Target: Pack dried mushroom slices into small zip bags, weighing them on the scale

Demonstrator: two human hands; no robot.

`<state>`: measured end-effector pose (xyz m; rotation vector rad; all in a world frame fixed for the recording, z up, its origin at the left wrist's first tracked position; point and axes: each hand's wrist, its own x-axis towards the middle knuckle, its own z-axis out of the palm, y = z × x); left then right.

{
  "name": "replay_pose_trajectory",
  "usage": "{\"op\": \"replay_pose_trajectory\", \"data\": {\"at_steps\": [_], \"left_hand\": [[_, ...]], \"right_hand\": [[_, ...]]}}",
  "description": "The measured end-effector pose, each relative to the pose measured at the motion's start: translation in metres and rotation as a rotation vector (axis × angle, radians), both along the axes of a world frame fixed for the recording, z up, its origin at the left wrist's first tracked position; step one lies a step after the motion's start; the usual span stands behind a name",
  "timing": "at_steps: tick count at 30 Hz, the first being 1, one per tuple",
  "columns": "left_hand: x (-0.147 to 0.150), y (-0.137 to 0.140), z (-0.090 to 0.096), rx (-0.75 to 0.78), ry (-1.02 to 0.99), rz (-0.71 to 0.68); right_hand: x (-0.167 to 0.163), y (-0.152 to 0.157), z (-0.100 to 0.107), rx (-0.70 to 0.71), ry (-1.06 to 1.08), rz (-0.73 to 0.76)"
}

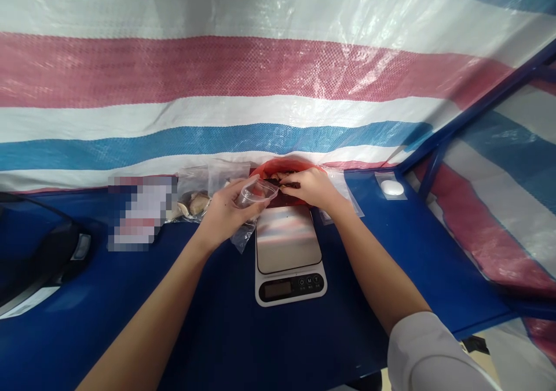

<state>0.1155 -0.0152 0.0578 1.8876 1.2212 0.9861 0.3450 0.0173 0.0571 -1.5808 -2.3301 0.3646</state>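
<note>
My left hand (228,208) is closed around a clear plastic bag (259,192), its mouth spread into a round opening facing my right hand. Just right of it, my right hand (311,185) pinches a dark, thin piece (273,182) at the bag's mouth; its exact kind is too small to make out. Both hands are over the back edge of a white kitchen scale (289,243) with a bare steel plate and a dark display. Behind them an open red plastic bag (289,164) holds brownish dried pieces, partly hidden by my fingers.
Clear bags with brownish dried pieces (197,203) lie left of my left hand, beside a blurred-out packet (143,211). Flat clear bags (343,194) lie at right, and a white oval object (391,188) farther right. A black object (47,252) stands far left. Striped sheeting (243,72) hangs behind the blue table (217,333).
</note>
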Motion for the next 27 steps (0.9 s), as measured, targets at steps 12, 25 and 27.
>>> {"op": "replay_pose_trajectory", "data": {"at_steps": [12, 25, 27], "left_hand": [[0.000, 0.003, -0.011, 0.040, -0.020, -0.024], [0.007, -0.001, -0.006, 0.084, -0.023, -0.138], [0.008, -0.001, -0.006, 0.101, -0.031, -0.164]], "right_hand": [[0.008, 0.000, -0.001, 0.030, 0.465, 0.091], [-0.007, -0.027, 0.036, -0.030, 0.680, 0.339], [-0.011, -0.029, 0.039, -0.028, 0.607, 0.365]]}}
